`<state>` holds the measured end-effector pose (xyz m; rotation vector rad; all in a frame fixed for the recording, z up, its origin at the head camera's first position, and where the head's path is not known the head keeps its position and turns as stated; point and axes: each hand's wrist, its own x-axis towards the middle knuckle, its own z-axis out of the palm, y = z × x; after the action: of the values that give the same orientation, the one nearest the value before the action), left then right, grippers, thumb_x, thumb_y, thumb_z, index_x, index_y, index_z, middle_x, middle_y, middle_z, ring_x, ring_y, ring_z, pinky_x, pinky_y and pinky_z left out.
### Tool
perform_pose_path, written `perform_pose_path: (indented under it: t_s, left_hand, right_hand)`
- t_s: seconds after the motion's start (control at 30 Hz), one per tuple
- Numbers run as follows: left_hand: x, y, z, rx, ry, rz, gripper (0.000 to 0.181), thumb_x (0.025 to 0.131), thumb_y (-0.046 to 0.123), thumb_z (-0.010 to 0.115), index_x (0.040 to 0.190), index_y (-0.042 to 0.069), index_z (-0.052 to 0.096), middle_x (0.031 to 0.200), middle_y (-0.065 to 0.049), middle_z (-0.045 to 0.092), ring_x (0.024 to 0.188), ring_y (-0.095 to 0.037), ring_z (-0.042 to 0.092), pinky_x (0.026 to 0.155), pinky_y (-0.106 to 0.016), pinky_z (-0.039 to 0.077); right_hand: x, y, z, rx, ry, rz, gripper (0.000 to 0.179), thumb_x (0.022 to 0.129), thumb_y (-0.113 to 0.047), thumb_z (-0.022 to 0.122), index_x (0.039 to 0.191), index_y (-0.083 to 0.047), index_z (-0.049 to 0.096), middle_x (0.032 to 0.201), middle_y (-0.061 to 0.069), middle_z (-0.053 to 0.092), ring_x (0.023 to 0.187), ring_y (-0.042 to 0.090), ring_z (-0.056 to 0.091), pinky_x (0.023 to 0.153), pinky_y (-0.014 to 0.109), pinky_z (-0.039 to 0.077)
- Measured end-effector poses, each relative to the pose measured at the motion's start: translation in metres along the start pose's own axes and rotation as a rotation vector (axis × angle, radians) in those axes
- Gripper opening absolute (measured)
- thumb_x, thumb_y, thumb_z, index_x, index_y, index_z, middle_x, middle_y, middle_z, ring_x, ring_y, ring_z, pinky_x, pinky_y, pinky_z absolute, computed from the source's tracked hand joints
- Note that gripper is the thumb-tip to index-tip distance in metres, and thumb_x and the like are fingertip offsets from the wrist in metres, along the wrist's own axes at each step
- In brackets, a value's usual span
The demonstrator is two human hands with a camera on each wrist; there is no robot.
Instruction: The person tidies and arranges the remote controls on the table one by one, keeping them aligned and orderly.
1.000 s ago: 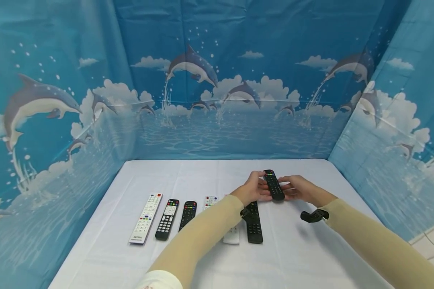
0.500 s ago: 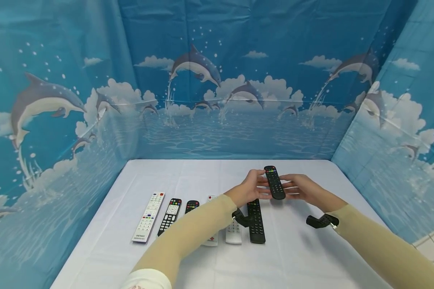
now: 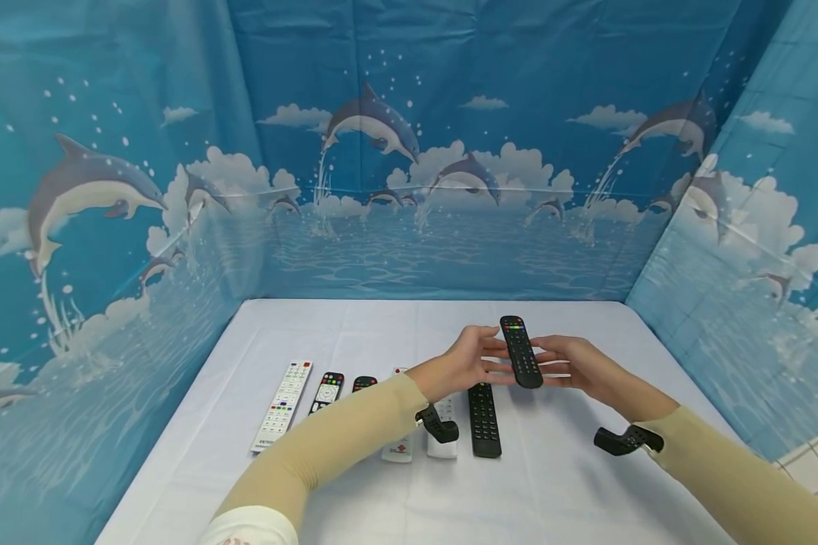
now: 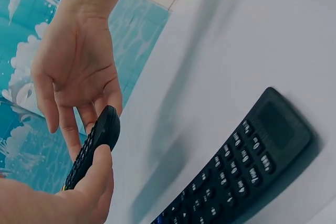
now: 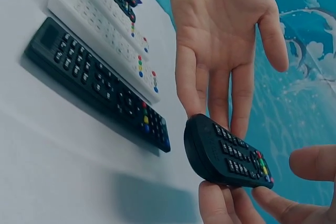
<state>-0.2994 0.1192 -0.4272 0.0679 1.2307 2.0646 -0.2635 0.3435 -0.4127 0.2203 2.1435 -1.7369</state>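
A black remote control is held up above the white table, between both hands. My left hand supports it from the left with straight fingers behind it. From the right, the fingertips of my right hand touch its underside. In the right wrist view the thumbs of the left hand and right hand both stand clear of the remote control. The left wrist view shows the right palm facing up beyond the remote's rounded end. A longer black remote lies just below the hands.
A row of remotes lies on the white tablecloth: a white one, a black one, another black one and two white ones, partly under the left sleeve. Dolphin-print curtains enclose the table.
Both wrists have moved apart, the left one leftward and the right one rightward. The remote stays between the hands, raised slightly and then lowered a little. The head view has shifted slightly.
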Motion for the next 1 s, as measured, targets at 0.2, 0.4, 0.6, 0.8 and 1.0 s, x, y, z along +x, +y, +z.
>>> perform_pose_path:
  t_s: [0.2,0.4,0.6,0.8,1.0]
  left_hand:
    - [-0.014,-0.008,-0.001,0.025,-0.051,-0.022,0.061,0.102,0.035,0.052,0.143,-0.01,0.045,0.129,-0.025,0.05,0.122,-0.048,0.051,0.103,-0.062,0.044]
    - [-0.025,-0.017,0.0,0.028,-0.072,-0.051,0.06,0.102,0.034,0.052,0.141,-0.011,0.045,0.127,-0.025,0.052,0.119,-0.047,0.054,0.101,-0.061,0.045]
    - [-0.03,-0.025,0.001,0.051,-0.068,-0.071,0.06,0.102,0.033,0.05,0.141,-0.013,0.044,0.125,-0.027,0.051,0.115,-0.049,0.056,0.102,-0.061,0.045]
    - [-0.033,-0.033,0.0,0.062,-0.043,-0.079,0.06,0.101,0.031,0.05,0.139,-0.015,0.045,0.122,-0.029,0.051,0.113,-0.051,0.056,0.101,-0.061,0.045]
    - [-0.037,-0.04,0.0,0.069,-0.027,-0.105,0.061,0.101,0.03,0.05,0.139,-0.016,0.045,0.123,-0.03,0.051,0.115,-0.052,0.055,0.101,-0.06,0.046]
  right_hand:
    - [-0.013,0.006,0.004,0.02,-0.009,0.008,0.063,0.107,-0.036,0.046,0.156,0.0,0.029,0.145,0.028,0.044,0.125,0.037,0.054,0.094,0.046,0.055]
    - [-0.023,0.02,0.009,0.02,-0.027,0.012,0.064,0.106,-0.034,0.046,0.156,0.001,0.027,0.145,0.028,0.043,0.121,0.035,0.056,0.094,0.047,0.054]
    - [-0.028,0.031,0.012,0.032,-0.026,0.027,0.062,0.106,-0.031,0.046,0.156,0.002,0.026,0.142,0.027,0.046,0.116,0.033,0.059,0.091,0.047,0.056]
    - [-0.028,0.038,0.016,0.036,-0.024,0.043,0.063,0.106,-0.03,0.047,0.155,0.004,0.026,0.142,0.031,0.042,0.116,0.036,0.059,0.09,0.048,0.057]
    - [-0.03,0.048,0.018,0.024,-0.043,0.056,0.061,0.105,-0.026,0.048,0.153,0.006,0.028,0.139,0.031,0.044,0.112,0.033,0.061,0.089,0.048,0.057]
